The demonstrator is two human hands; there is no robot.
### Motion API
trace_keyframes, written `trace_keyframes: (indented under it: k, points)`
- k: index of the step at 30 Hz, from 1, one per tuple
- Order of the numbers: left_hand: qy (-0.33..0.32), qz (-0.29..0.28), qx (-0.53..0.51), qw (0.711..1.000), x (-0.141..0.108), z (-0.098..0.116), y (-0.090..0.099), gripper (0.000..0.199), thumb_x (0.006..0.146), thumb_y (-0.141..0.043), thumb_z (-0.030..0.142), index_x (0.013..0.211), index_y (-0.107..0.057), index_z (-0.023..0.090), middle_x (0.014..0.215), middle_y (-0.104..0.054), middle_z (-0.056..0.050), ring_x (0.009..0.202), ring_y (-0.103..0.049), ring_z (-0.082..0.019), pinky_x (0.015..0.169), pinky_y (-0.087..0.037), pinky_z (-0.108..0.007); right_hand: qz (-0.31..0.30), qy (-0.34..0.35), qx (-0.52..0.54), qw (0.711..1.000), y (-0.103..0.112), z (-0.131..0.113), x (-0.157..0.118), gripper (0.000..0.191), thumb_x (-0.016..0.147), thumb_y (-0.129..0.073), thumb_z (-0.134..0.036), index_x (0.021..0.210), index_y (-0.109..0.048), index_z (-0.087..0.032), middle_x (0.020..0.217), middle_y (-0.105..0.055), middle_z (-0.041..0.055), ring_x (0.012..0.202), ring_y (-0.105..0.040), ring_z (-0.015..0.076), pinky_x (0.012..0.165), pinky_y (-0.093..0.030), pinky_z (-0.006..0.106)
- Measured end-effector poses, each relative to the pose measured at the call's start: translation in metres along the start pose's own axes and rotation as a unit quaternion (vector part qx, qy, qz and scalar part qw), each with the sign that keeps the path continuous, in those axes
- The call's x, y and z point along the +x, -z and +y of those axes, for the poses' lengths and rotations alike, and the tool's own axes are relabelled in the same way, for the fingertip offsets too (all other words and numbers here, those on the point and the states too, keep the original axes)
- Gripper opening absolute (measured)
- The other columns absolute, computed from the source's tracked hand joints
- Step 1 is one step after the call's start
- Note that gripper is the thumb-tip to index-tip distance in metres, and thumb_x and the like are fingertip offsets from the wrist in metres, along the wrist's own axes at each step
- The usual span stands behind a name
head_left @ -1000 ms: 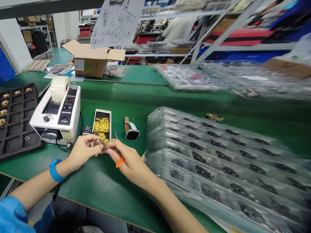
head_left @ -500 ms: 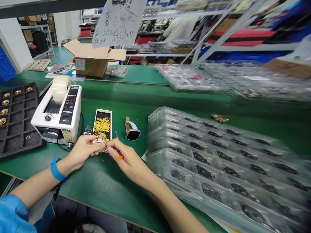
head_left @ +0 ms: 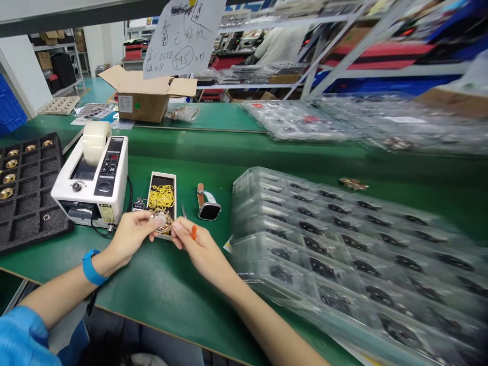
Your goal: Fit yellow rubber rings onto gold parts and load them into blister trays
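Observation:
Between finger and thumb my left hand (head_left: 131,235) grips a round gold-rimmed part (head_left: 162,222) by its left side. My right hand (head_left: 196,241) is pinched at the part's right edge, with a small orange piece (head_left: 194,232) at its fingers; whether the fingertips hold anything is too small to tell. The part is over the near end of a white-edged box (head_left: 174,185) with yellow rings (head_left: 161,196) in it. Just right of the box are tweezers (head_left: 183,211), partly hidden by my right hand, and a smartwatch (head_left: 209,210).
A white tape dispenser (head_left: 95,178) and a black foam tray (head_left: 34,203) with gold parts are at the left. Stacked clear trays (head_left: 267,254) of dark parts fill the right. An open cardboard box (head_left: 145,99) stands behind, below a hanging paper (head_left: 179,40).
The round part is turned, showing more of its face. My right hand has shifted slightly right, and its orange piece is more upright. The view has shifted a little.

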State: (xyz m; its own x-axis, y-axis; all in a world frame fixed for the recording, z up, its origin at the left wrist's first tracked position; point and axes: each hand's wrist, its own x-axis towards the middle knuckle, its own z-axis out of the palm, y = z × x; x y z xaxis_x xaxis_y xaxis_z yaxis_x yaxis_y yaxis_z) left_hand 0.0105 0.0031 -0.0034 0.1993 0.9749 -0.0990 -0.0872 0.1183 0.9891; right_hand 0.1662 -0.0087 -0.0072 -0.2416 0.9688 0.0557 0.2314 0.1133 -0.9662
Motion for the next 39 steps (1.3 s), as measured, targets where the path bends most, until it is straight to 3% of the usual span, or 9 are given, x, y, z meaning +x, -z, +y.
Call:
trace_keyframes:
  k: [3,9,11,14,17,21,24,30,39]
  points:
    - [-0.157,0.047,0.173,0.971,-0.001,-0.003,0.004,0.019,0.082,-0.058,0.027,0.069,-0.059,0.014,0.061,-0.05,0.001,0.055,-0.047,-0.01,0.05,-0.038,-0.022,0.041,-0.036,0.033,0.998,0.001,-0.004,-0.002,0.055,0.077,-0.045,-0.072,0.055,-0.043,-0.021,0.05,-0.034,-0.0049,0.049,-0.03,0.0102,0.049,-0.025,0.026]
    - [-0.518,0.055,0.534,0.666,-0.001,-0.013,0.01,0.019,0.091,-0.043,0.012,0.1,-0.059,0.01,0.073,-0.058,-0.005,0.065,-0.056,-0.015,0.056,-0.048,-0.025,-0.034,-0.14,0.24,0.96,-0.001,-0.01,-0.004,0.049,0.069,-0.063,-0.066,0.067,-0.056,-0.017,0.059,-0.043,-0.0036,0.045,-0.019,0.0054,0.043,-0.014,0.024]
    - [-0.541,0.034,0.562,0.624,-0.001,-0.016,0.009,0.022,0.091,-0.042,0.01,0.108,-0.056,0.008,0.081,-0.062,-0.009,0.072,-0.059,-0.017,0.062,-0.051,-0.027,-0.03,-0.152,0.276,0.949,-0.001,-0.008,-0.003,0.047,0.064,-0.069,-0.062,0.065,-0.053,-0.017,0.061,-0.044,-0.0033,0.046,-0.019,0.0048,0.043,-0.013,0.023]
    - [-0.475,0.002,0.557,0.681,-0.007,-0.013,0.006,0.029,0.09,-0.04,0.009,0.116,-0.053,0.011,0.101,-0.064,-0.015,0.092,-0.06,-0.021,0.078,-0.054,-0.035,-0.007,-0.121,0.228,0.966,0.001,-0.004,-0.002,0.047,0.065,-0.068,-0.063,0.063,-0.051,-0.019,0.056,-0.039,-0.005,0.045,-0.02,0.0056,0.042,-0.015,0.023]
    - [-0.337,0.025,0.45,0.827,-0.025,-0.006,0.009,0.026,0.087,-0.05,0.019,0.111,-0.059,0.015,0.107,-0.063,-0.015,0.1,-0.059,-0.025,0.085,-0.051,-0.041,0.086,0.005,0.038,0.996,0.005,-0.001,-0.002,0.042,0.075,-0.06,-0.061,0.064,-0.054,-0.021,0.052,-0.04,-0.0033,0.046,-0.031,0.0103,0.045,-0.025,0.026]
    - [-0.079,0.164,0.11,0.977,-0.058,-0.004,0.036,0.035,0.079,-0.062,0.045,0.088,-0.066,0.012,0.068,-0.062,-0.005,0.055,-0.057,-0.014,0.049,-0.043,-0.025,0.199,0.177,-0.156,0.951,0.005,-0.003,-0.006,0.024,0.084,-0.055,-0.043,0.071,-0.059,-0.023,0.061,-0.054,0.0014,0.052,-0.043,0.0147,0.051,-0.033,0.03]
    - [-0.007,0.256,-0.07,0.964,-0.071,-0.005,0.067,0.053,0.074,-0.06,0.06,0.089,-0.065,0.01,0.056,-0.055,0.0,0.04,-0.043,-0.007,0.039,-0.027,-0.02,0.199,0.209,-0.174,0.942,0.002,-0.004,-0.009,0.019,0.087,-0.052,-0.035,0.073,-0.057,-0.023,0.06,-0.052,0.0005,0.049,-0.04,0.0139,0.049,-0.032,0.03]
    - [-0.071,0.307,-0.05,0.948,-0.066,0.022,0.086,0.028,0.069,-0.071,0.038,0.063,-0.056,0.015,0.044,-0.038,0.008,0.041,-0.032,-0.005,0.043,-0.025,-0.02,0.165,0.178,-0.125,0.962,-0.002,-0.004,-0.01,0.021,0.086,-0.053,-0.04,0.073,-0.058,-0.023,0.059,-0.045,-0.0013,0.049,-0.037,0.0136,0.049,-0.031,0.029]
    - [-0.217,0.166,0.428,0.861,-0.054,0.08,0.054,0.014,0.084,-0.05,0.02,0.072,-0.056,0.018,0.103,-0.064,-0.006,0.052,-0.043,-0.008,0.056,-0.035,-0.026,0.043,0.041,0.097,0.994,0.009,-0.008,-0.001,0.039,0.071,-0.065,-0.06,0.069,-0.06,-0.021,0.089,-0.064,0.0068,0.089,-0.057,0.0234,0.076,-0.044,0.033]
